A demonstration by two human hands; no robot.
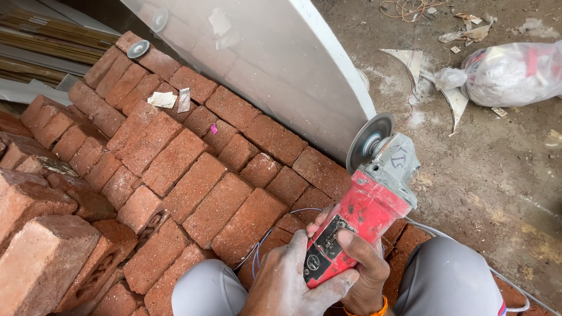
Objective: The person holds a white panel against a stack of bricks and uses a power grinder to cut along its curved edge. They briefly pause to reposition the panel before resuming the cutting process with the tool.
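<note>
Two hands on one tool, as I see it from the head cam. Left hand [293, 281], dusty white, fingers clenched round the rear of the grinder [357, 216] w/ thumb laid along its underside. Right hand [363, 269] wraps the same red body from the other side, index finger pressed over the black label; orange band at that wrist. So both are grasping the grinder, none loose.

Grinder sits low centre-right, tilted, grey gear head up & away from me, disc [369, 140] at the top end. Disc edge is just beside the lower edge of the white panel [281, 64] — can't tell if touching. Panel leans over the bricks [193, 175], which fill the left & centre in rough rows. Cord [263, 240] runs over the bricks near my hands. Knees in grey trousers either side of the hands.

Further out: spare discs [138, 48] on the far bricks, paper scraps next to them. Right side, dirt floor w/ a plastic bag [509, 73], white offcuts [410, 58] beside it.
</note>
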